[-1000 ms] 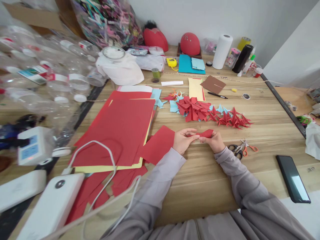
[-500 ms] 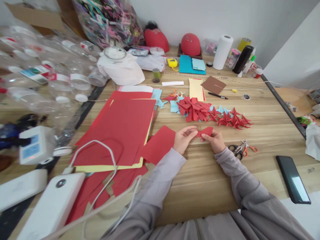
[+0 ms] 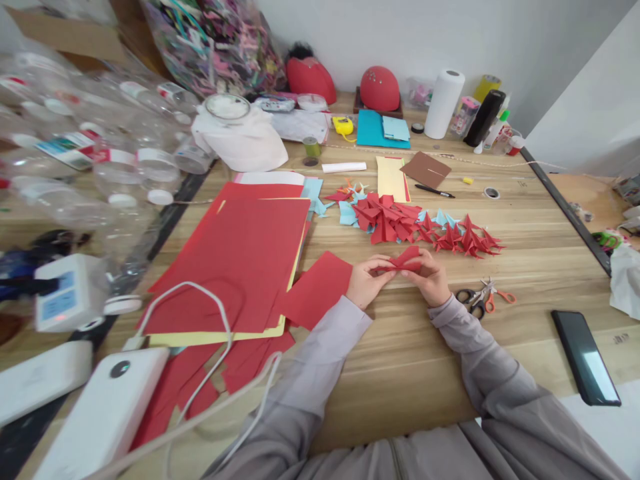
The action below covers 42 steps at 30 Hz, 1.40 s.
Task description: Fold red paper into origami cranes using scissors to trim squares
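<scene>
Between my two hands is a small piece of folded red paper, held just above the wooden table. My left hand pinches its left end, thumb in front and fingers behind. My right hand grips the right side, with one flap standing up between the fingers. Beyond the hands lies a heap of folded red paper pieces with pointed ends, some light blue ones among them. A square red sheet rests just left of my left hand, partly beside the wrist.
A stack of red sheets fills the left, with a white power bank and its cable in front. Clear plastic bottles crowd the far left. Scissors and a phone lie to the right. A black pen sits behind the heap.
The folded red paper has been turned in my fingers, and a flap now points up more steeply. My right fingers have risen a little behind it. Other things stay in place.
</scene>
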{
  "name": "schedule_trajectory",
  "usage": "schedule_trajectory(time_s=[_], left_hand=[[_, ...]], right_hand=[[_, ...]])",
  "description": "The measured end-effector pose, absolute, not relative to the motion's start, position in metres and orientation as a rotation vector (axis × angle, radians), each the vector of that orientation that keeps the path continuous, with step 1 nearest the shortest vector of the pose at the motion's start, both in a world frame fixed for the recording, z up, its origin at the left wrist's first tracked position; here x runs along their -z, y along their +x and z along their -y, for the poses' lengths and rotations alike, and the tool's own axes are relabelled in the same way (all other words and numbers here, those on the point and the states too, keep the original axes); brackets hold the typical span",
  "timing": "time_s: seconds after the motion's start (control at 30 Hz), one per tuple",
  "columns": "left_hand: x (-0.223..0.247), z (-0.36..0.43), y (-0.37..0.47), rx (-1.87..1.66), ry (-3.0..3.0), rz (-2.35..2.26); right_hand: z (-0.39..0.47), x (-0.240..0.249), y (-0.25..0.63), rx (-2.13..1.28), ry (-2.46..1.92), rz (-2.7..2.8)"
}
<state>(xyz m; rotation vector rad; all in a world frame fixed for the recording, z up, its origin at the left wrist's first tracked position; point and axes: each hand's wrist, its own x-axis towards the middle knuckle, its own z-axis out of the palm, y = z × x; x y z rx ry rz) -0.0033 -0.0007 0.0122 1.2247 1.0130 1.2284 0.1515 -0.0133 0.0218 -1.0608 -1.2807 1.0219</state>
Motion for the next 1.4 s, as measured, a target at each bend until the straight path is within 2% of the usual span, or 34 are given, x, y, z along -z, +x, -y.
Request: schedule_trajectory(time_s=[0.2,0.5,0.73,1.4], left_hand=[[-0.0154,0.002,-0.0036,-1.204,1.281,-0.949],[-0.0202,0.0042,-0.0062,-1.027,1.159,-0.898],[-0.0189,0.0016,-0.0095,-0.967,1.068,-0.93],[-0.0173,0.0002,-0.0074,-0.993,1.111,-0.816]], right_hand=[[0.0154,-0.0172,0.1515,-1.048,-1.178,1.377],[0.0161,-0.0188,0.1507,-1.148,-1.121,1.187],[0.0144,-0.017,0.1519,-1.131,-1.08,1.278],[0.0142,-0.0178,0.1507,-1.197,-1.081,1.253]])
